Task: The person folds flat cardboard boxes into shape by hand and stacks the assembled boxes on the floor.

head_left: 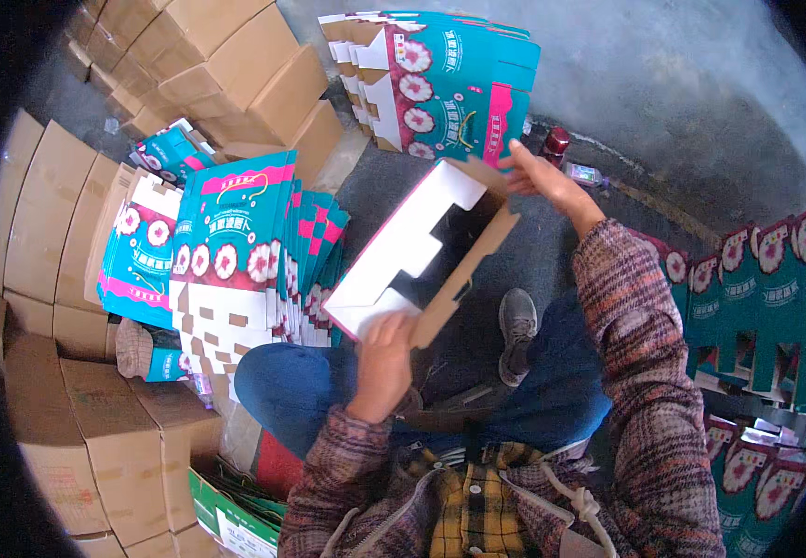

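The left hand (384, 365) pinches a carton (394, 253) (white-flapped), the right hand (548, 182) spread at its far end.

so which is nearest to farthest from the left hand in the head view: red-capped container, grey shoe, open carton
1. Open carton: in the left hand's grip, at its near edge.
2. Grey shoe: on the floor, right of that hand.
3. Red-capped container: farther forward and right, by the wall.

From the wearer's head, a single wide fisheye view faces down, close over the legs (552, 377) and floor (375, 200).
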Motion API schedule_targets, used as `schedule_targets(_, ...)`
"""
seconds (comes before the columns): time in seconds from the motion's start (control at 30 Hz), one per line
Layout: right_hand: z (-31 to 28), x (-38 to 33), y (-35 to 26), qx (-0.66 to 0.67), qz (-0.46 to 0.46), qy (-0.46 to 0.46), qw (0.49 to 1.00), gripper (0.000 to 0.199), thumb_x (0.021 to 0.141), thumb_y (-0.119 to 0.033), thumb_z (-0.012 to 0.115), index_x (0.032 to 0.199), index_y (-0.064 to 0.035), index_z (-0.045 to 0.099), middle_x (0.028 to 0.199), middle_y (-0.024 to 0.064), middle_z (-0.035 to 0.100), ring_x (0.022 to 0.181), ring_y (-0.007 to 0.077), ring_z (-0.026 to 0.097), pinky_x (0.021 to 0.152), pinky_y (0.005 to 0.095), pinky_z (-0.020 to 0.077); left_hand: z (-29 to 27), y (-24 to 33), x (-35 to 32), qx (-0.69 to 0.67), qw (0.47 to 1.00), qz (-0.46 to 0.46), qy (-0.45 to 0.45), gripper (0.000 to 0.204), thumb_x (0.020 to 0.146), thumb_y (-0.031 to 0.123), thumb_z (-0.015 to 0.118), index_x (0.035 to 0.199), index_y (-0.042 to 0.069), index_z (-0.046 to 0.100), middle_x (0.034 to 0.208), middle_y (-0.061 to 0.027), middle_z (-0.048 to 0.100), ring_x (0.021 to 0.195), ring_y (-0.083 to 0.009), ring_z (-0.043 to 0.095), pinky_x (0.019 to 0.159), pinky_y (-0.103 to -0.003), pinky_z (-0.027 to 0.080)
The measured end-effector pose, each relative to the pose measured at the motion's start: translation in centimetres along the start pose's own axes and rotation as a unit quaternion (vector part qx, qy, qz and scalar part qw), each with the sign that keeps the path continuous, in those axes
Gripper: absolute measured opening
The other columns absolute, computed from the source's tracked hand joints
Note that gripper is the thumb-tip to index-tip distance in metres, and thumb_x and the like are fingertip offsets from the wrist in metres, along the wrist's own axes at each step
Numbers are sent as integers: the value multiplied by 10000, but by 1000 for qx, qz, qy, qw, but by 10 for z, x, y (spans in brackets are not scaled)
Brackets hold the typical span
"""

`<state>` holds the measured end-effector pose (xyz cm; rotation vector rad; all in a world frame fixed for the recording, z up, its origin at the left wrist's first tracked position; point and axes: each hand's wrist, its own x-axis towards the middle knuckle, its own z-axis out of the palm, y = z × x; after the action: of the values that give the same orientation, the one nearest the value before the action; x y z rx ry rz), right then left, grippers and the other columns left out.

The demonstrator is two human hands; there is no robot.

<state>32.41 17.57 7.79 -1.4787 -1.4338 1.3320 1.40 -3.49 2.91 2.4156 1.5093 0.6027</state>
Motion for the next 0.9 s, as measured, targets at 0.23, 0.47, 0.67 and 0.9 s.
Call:
schedule_targets(0.23, 9, -1, 25, -243, -98, -54, 964, 738, 958, -609, 290, 1038, 25, 661, 1060, 241, 639, 1043, 331, 597, 901, 397, 447, -1, -8, -6, -67, 997, -10, 24, 296, 825, 90, 576, 1099, -18, 609, 1162, -185, 578, 1133, -371, 509, 987, -452, 393)
schedule_targets(0.47, 17, 0, 26, -344, -193, -122, 911, 626, 993, -483, 305, 1062, 34, 651, 1159, 247, 593, 1107, 383, 543, 974, 413, 410, 8, -9, -7, -73, 995, -34, 51, 263, 847, 166, 616, 1066, 23, 640, 1140, -140, 597, 1122, -328, 518, 962, -453, 395)
schedule_targets(0.67, 17, 6, 19, -345, -140, -132, 919, 619, 958, -525, 397, 1108, 25, 639, 1201, 230, 582, 1118, 375, 546, 956, 415, 430, 9, -6, -7, -47, 997, -29, 62, 253, 849, 149, 623, 1059, 8, 629, 1147, -132, 599, 1115, -336, 525, 962, -450, 394)
schedule_targets(0.9, 44, -13, -50, -245, -119, -217, 937, 944, 754, -649, 662, 1359, 36, 426, 1343, 254, 470, 1258, 351, 459, 1054, 386, 355, 2, -11, -7, -72, 996, -8, 51, 370, 798, 145, 617, 1149, 30, 603, 1181, -160, 572, 1135, -345, 517, 991, -454, 384)
